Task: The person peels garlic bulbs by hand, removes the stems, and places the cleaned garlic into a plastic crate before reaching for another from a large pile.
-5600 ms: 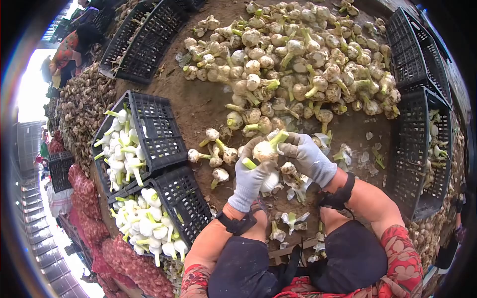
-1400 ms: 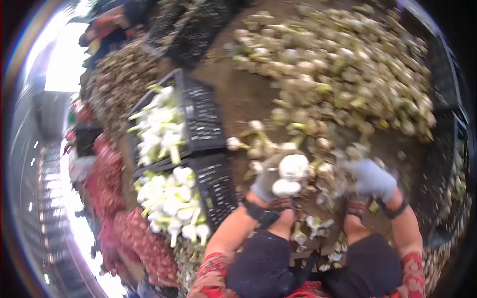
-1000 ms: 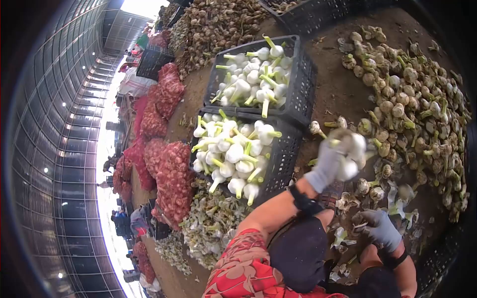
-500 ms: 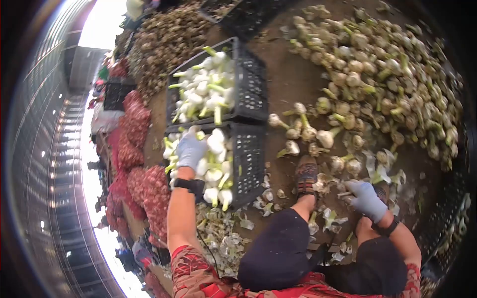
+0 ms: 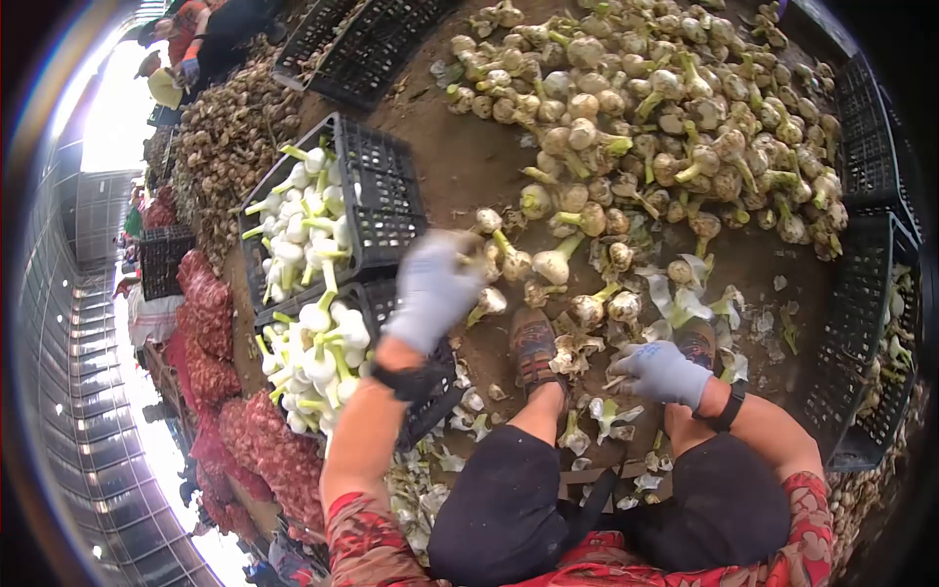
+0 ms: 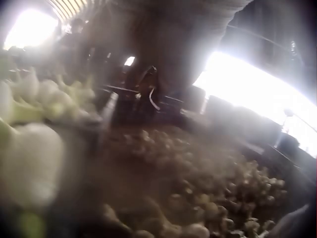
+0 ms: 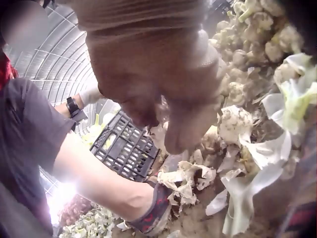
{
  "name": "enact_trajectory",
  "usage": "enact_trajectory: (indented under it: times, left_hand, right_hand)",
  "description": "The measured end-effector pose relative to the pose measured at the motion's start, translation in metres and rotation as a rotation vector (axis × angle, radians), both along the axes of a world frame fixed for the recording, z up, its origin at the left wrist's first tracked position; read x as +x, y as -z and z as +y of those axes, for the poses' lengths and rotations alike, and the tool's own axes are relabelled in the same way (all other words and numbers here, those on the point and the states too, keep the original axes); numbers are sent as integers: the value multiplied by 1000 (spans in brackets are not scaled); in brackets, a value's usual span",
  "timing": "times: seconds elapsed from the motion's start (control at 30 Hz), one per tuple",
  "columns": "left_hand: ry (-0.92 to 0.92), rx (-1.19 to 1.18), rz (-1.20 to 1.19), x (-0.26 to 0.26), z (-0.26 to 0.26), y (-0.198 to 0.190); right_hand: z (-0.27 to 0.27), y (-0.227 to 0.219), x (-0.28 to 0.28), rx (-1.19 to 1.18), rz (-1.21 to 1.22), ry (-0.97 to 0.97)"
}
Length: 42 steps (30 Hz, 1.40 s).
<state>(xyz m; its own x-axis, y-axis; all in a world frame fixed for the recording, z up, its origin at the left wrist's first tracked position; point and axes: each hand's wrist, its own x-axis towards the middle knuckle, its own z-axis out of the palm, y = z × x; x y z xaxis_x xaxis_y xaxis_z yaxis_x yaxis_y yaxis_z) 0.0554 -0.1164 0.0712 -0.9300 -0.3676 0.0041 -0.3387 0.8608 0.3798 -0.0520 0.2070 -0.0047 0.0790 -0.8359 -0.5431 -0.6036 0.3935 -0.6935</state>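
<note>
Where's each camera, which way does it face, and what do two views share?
Head: on the head, facing forward and down over the garlic pile; left hand, right hand, arms, legs show.
Left wrist: on that wrist, facing past the blurred left hand toward white garlic.
Right wrist: on that wrist, facing the right hand and garlic skins; a leg and shoe show.
Shared by head and left wrist: white garlic.

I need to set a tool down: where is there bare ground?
Bare ground lies between the farther crate of white garlic and the big unpeeled pile. Around the shoes it is crowded with peelings and loose bulbs.
</note>
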Motion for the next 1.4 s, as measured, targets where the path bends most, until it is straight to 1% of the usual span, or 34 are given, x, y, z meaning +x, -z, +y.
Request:
enact_trajectory:
  times: [0.03, 0.1, 0.13, 0.17, 0.2, 0.23, 0.27, 0.3, 0.33, 0.37, 0.4, 0.43, 0.5, 0.53, 0.57, 0.6, 0.63, 0.7, 0.77, 0.83, 0.9, 0.97, 1.0, 1.03, 1.1, 1.13, 1.17, 1.2, 1.23, 1.27, 1.3, 1.33, 1.37, 1.4]
  left_hand:
    - [-1, 38, -243, -14, 24, 25]
    - [134, -169, -326, -29, 57, 87]
    - [152, -158, -319, -32, 59, 108]
    - [140, -140, -425, -37, 62, 125]
    - [128, -126, -533, -40, 63, 141]
    - [77, -6, -505, -34, 63, 147]
    - [100, 26, -382, -26, 65, 145]
    - [122, 57, -254, -19, 68, 144]
    - [159, 83, -195, -18, 76, 126]
    - [150, 166, -151, -18, 86, 112]
    - [143, 254, -120, -22, 100, 93]
    - [136, 343, -88, -26, 113, 78]
    - [164, 357, 11, -36, 135, 67]
    - [137, 396, 41, -42, 146, 55]
    - [148, 403, 48, -48, 152, 51]
    - [135, 409, 66, -52, 157, 48]
    - [120, 413, 82, -54, 159, 47]
    - [134, 402, 82, -56, 159, 49]
    - [124, 521, 105, -54, 158, 51]
    - [133, 491, 80, -51, 157, 51]
    - [142, 467, 57, -48, 155, 53]
    - [45, 735, 38, -46, 152, 57]
    - [81, 707, 42, -44, 151, 57]
    - [78, 708, 42, -45, 149, 55]
    - [-133, 1487, -17, -48, 146, 52]
    - [-234, 1729, 11, -49, 146, 45]
    - [-120, 2243, 55, -44, 137, 58]
    - [-178, 2415, 28, -45, 131, 62]
    - [-240, 2586, -1, -56, 127, 55]
    - [-491, 2483, -30, -59, 123, 60]
    - [-474, 2194, -28, -64, 126, 63]
    - [-410, 2131, 49, -63, 127, 60]
    - [-346, 2065, 120, -61, 129, 56]
    - [-350, 2059, 115, -57, 133, 57]
  right_hand:
    - [-2, -2, -1, 7, 9, 14]
    - [0, 1, -5, 38, -16, 53]
    - [8, 13, -5, -35, -21, 142]
    - [12, 15, -7, -22, -17, 159]
    - [14, 16, -10, -117, -33, 297]
    - [15, 16, -13, -213, -45, 431]
    - [15, 16, -16, -187, -102, 559]
    - [14, 18, -22, -182, -89, 570]
    - [12, 20, -27, -187, -103, 654]
    - [8, 19, -31, -192, -120, 742]
    - [-1, 12, -38, -102, -479, 935]
    - [-8, 12, -40, -243, -619, 1026]
    - [-25, 2, -43, -331, -767, 1164]
    - [-31, -3, -41, -335, -798, 1220]
    - [-35, -6, -39, -339, -831, 1273]
    - [-38, -10, -40, -313, -776, 1342]
    - [-36, -11, -42, -315, -770, 1348]
    - [-32, -11, -48, -311, -839, 1302]
    - [-28, -12, -50, -308, -866, 1264]
    - [-23, -12, -53, -276, -945, 1220]
    - [-19, -7, -55, -274, -968, 1186]
    - [-15, -14, -58, -228, -985, 1151]
    - [-16, -18, -58, -208, -1054, 1191]
    - [-16, -16, -60, -206, -1054, 1189]
    - [-14, -9, -66, -291, -593, 1010]
    - [-15, -6, -64, -291, -593, 1012]
    - [-17, -3, -60, -391, -617, 1051]
    - [-18, -2, -57, -491, -641, 1087]
    - [-19, -4, -53, -490, -642, 1087]
    - [-19, -8, -49, -512, -698, 1079]
    - [-20, -12, -46, -534, -756, 1070]
    - [-22, -18, -44, -534, -675, 1032]
    - [-24, -16, -43, -536, -680, 1032]
    - [-25, -12, -42, -498, -681, 1051]
